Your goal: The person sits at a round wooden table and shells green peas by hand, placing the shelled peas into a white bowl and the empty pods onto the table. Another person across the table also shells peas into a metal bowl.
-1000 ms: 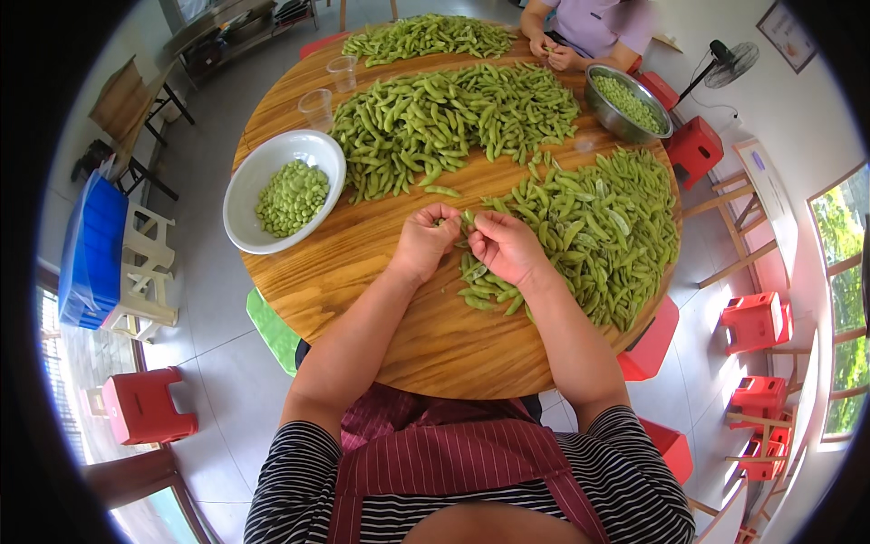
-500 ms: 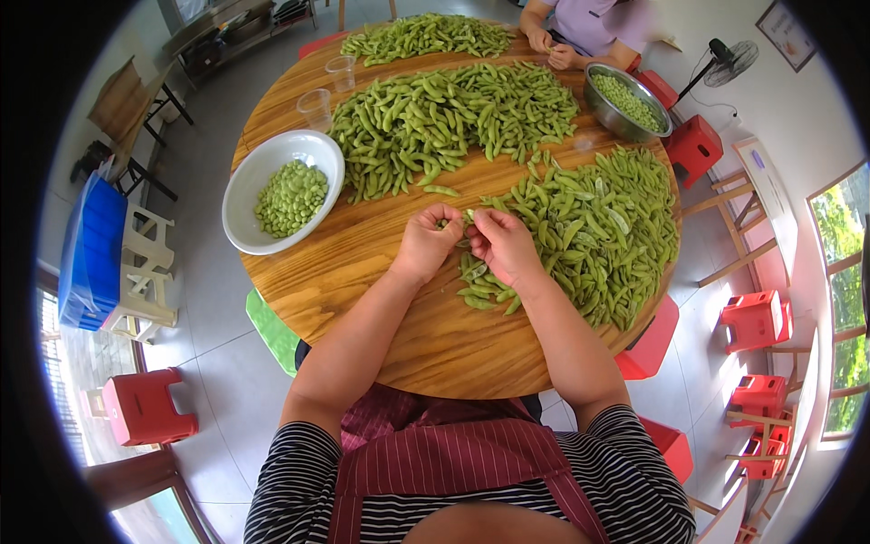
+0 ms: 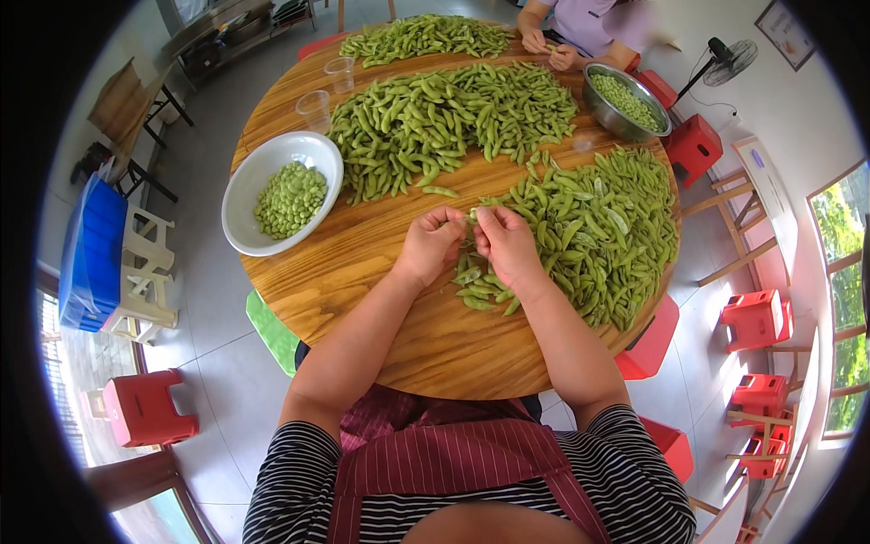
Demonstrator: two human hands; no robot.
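Above the wooden table (image 3: pixel 362 299), both my hands are closed and close together. Green shows at the fingertips of my right hand (image 3: pixel 507 247), which pinches a bean pod (image 3: pixel 471 216). My left hand (image 3: pixel 430 245) is closed beside it, its fingers curled in; what lies inside them is hidden. Under and right of my right hand spreads a pile of opened-looking and flat green pods (image 3: pixel 598 227). Beyond my hands lies a larger heap of plump bean pods (image 3: pixel 426 118). At the left, a white bowl (image 3: pixel 237 207) holds shelled green beans (image 3: pixel 292 199).
Two clear plastic cups (image 3: pixel 314 111) stand at the far left of the table. A metal bowl (image 3: pixel 666 130) of shelled beans sits at the far right. Across the table, a person's hands (image 3: pixel 562 58) hold a pod. Red stools (image 3: pixel 149 408) and a fan (image 3: pixel 730 62) stand around.
My left hand's fingers have shifted slightly, and the green seen in them before is hidden now. The other person's hands have moved apart a little, showing a pod between them.
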